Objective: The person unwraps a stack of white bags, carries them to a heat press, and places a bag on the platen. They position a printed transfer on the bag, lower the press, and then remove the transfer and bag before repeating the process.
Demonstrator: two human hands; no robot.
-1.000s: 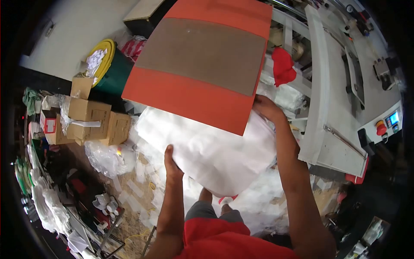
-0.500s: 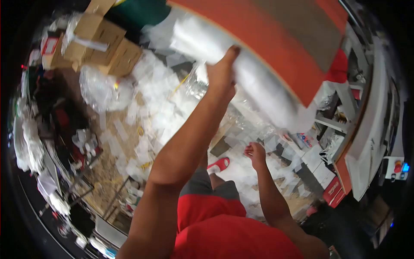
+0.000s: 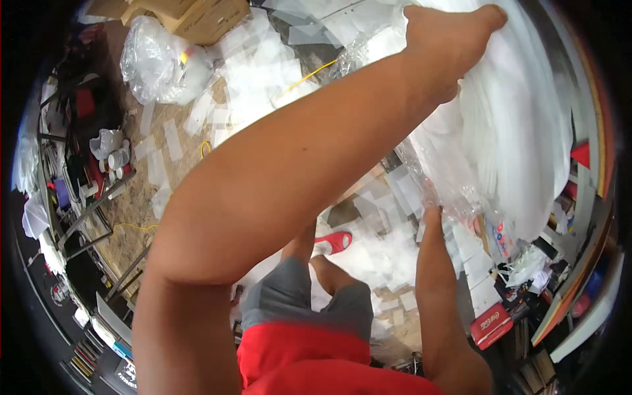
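Note:
A large white bundle of layered sheets (image 3: 520,125) slopes down the right side, with clear plastic wrap (image 3: 454,178) along its lower left edge. My left hand (image 3: 454,43) reaches across to the upper part of the bundle and is closed on it. The thumb shows on top, while most of the fingers are hidden. Lower down, my right hand (image 3: 431,195) is at the edge of the plastic wrap and looks closed on it; the film partly covers its fingers.
White sheets and scraps (image 3: 263,79) litter the floor around my red slide sandal (image 3: 340,242). Cardboard boxes (image 3: 204,20) and a clear plastic bag (image 3: 164,62) lie at upper left. A metal frame (image 3: 92,207) stands left; a red Coca-Cola box (image 3: 491,326) is at lower right.
The orange-red board above the white bundle has left the upper view. My left hand and the bundle have shifted right. My right hand has risen to the plastic wrap.

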